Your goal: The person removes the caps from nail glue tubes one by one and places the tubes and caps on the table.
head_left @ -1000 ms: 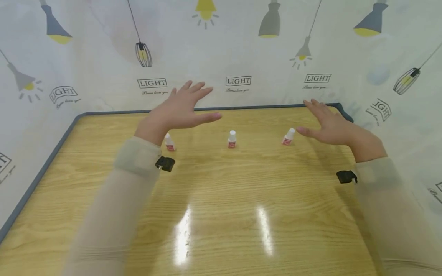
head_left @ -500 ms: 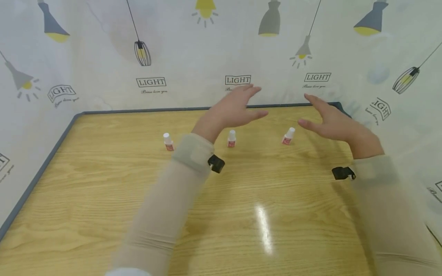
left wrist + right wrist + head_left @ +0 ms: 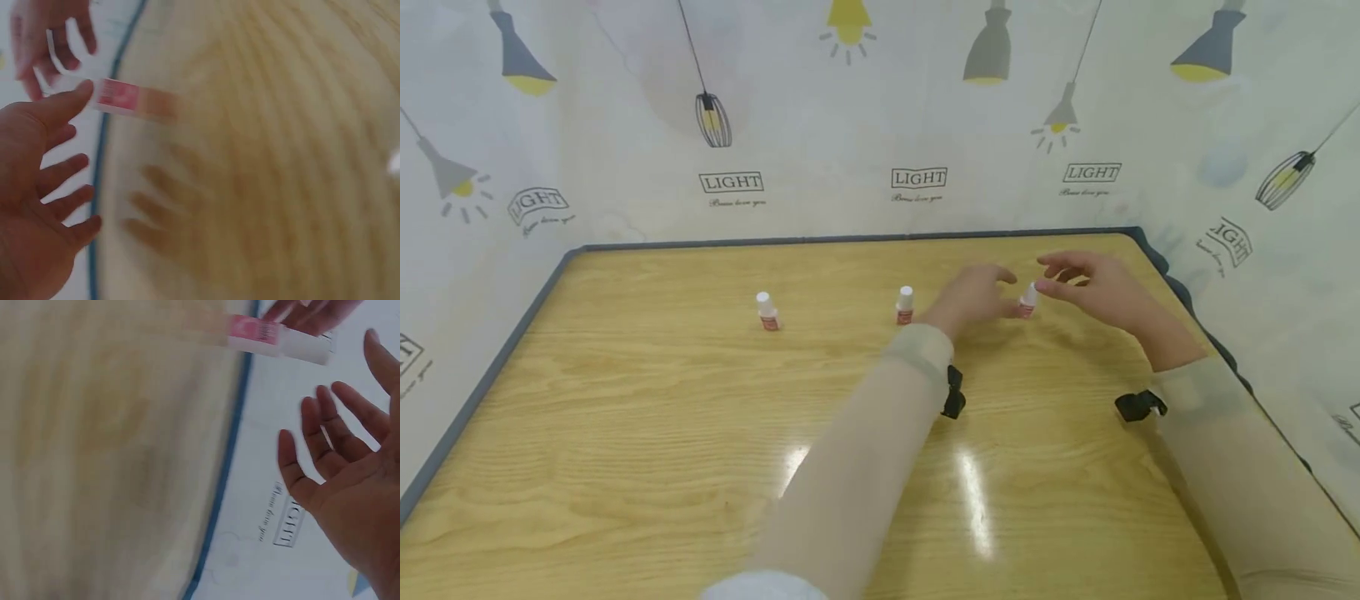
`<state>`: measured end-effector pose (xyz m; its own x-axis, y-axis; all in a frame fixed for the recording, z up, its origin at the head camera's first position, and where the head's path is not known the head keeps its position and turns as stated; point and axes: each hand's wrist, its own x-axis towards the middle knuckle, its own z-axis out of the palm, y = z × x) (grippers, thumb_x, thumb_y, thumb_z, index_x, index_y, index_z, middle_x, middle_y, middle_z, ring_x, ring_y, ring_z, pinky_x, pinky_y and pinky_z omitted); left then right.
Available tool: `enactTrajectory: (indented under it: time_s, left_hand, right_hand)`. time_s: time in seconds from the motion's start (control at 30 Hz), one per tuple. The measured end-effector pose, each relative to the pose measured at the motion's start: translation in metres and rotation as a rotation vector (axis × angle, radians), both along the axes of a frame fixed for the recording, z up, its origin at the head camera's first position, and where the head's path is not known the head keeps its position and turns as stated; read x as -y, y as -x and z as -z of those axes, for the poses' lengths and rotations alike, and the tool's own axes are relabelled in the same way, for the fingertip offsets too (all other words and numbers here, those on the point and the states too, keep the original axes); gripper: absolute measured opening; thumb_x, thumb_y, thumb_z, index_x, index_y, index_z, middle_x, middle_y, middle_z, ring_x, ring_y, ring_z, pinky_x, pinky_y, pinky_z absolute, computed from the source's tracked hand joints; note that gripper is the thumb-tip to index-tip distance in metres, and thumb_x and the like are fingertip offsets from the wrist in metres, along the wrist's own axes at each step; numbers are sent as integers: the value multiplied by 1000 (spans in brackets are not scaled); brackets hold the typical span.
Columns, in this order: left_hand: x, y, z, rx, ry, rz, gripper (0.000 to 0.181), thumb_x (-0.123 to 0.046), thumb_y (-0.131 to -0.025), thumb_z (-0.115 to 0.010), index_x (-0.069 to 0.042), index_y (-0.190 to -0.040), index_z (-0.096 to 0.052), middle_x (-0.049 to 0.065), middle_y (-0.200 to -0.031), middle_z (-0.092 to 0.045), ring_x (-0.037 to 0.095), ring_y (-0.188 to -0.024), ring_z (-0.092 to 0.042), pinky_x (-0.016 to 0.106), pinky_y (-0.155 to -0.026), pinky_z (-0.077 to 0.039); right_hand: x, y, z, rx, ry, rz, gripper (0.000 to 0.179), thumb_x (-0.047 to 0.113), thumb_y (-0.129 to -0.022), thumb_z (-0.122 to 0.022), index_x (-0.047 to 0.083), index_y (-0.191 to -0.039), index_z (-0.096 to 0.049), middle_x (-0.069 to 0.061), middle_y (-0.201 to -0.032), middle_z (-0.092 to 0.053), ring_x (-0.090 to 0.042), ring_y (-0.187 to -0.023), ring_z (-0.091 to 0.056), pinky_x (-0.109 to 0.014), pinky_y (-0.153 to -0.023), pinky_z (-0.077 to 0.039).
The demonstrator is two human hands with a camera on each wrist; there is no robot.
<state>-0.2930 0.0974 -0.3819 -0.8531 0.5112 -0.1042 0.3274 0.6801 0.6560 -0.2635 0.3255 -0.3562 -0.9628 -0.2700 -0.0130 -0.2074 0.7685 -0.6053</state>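
Three small white bottles with red labels and white caps stand on the wooden table: a left bottle (image 3: pixel 767 312), a middle bottle (image 3: pixel 905 306) and a right bottle (image 3: pixel 1027 305). My left hand (image 3: pixel 972 294) is just left of the right bottle; its thumb overlaps the bottle's upper part in the left wrist view, the other fingers spread. Opposite it, my right hand (image 3: pixel 1103 289) has its thumb and fingertips close to the bottle's cap. The right wrist view shows the cap of the right bottle (image 3: pixel 253 330) uncovered and my right hand's loosely bent fingers (image 3: pixel 325 447) apart from it.
The wooden table (image 3: pixel 647 400) has a dark blue edging (image 3: pixel 737 242) along its back and sides. Behind it rises a pale wall (image 3: pixel 820 117) printed with lamps. Each sleeve carries a small black wrist camera, on the left (image 3: pixel 954 392) and on the right (image 3: pixel 1139 406).
My left hand has swept right and down, past the left and middle bottles, to the right bottle. My right hand has lowered toward that bottle's cap, its fingers more bent.
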Motion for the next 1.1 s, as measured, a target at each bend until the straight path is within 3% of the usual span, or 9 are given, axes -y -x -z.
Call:
enactTrajectory:
  time_s: [0.07, 0.17, 0.3, 0.4, 0.57, 0.77, 0.9, 1.1]
  left_hand:
    - [-4, 1, 15, -7, -6, -18, 59, -47, -95, -80, -21, -146, -66, -5, -154, -63, 17, -149, -52, 33, -126, -42]
    - [-6, 2, 31, -81, 31, -29, 51, -49, -96, -77, -26, -141, -70, -7, -153, -63, 19, -154, -46, 35, -132, -33]
    - [-7, 2, 43, -187, 124, -45, 47, -60, -97, -71, -37, -139, -70, -8, -164, -52, 21, -162, -33, 43, -137, -20]
    - [-9, 2, 49, -222, 168, -70, 45, -66, -97, -68, -44, -136, -70, -8, -169, -45, 20, -163, -30, 46, -137, -19]
    - [-12, 2, 53, -240, 156, -86, 38, -70, -97, -64, -49, -127, -75, -11, -169, -44, 18, -163, -31, 45, -137, -19]
    - [-12, 2, 55, -252, 139, -118, 36, -72, -93, -67, -50, -120, -78, -13, -167, -47, 16, -162, -32, 42, -137, -19]
    - [-15, 1, 57, -245, 160, -101, 37, -73, -93, -67, -51, -120, -77, -15, -166, -47, 15, -162, -31, 40, -137, -19]
    - [-12, 0, 51, -222, 157, -110, 36, -71, -92, -70, -50, -120, -77, -16, -167, -46, 15, -163, -30, 38, -138, -18]
  right_hand:
    - [0, -1, 7, -1, 6, 19, 57, 48, -102, -70, 14, -147, -64, -12, -127, -70, -24, -116, -66, -31, -88, -55]
    - [0, -1, 14, -10, 19, 47, 55, 49, -101, -71, 13, -143, -68, -7, -115, -71, -13, -105, -66, -22, -78, -52]
    - [0, -1, 20, 4, 60, 94, 57, 52, -101, -70, 12, -142, -68, 1, -110, -67, -7, -97, -60, -19, -76, -51]
    - [1, 0, 22, 27, 100, 119, 59, 54, -100, -70, 12, -142, -68, 6, -111, -65, -9, -98, -58, -18, -77, -51]
    - [1, -1, 21, 45, 119, 140, 57, 53, -99, -72, 13, -140, -70, 10, -106, -64, -10, -96, -58, -18, -76, -52]
    - [3, -1, 20, 74, 160, 154, 56, 54, -97, -75, 16, -137, -73, 16, -100, -64, -9, -96, -57, -21, -78, -50]
    - [-1, -4, 26, 92, 197, 178, 54, 51, -96, -77, 14, -135, -74, 18, -96, -62, -7, -91, -54, -24, -73, -48]
    - [3, -2, 26, 82, 211, 194, 55, 55, -94, -78, 14, -130, -76, 19, -96, -66, -4, -90, -60, -24, -70, -51]
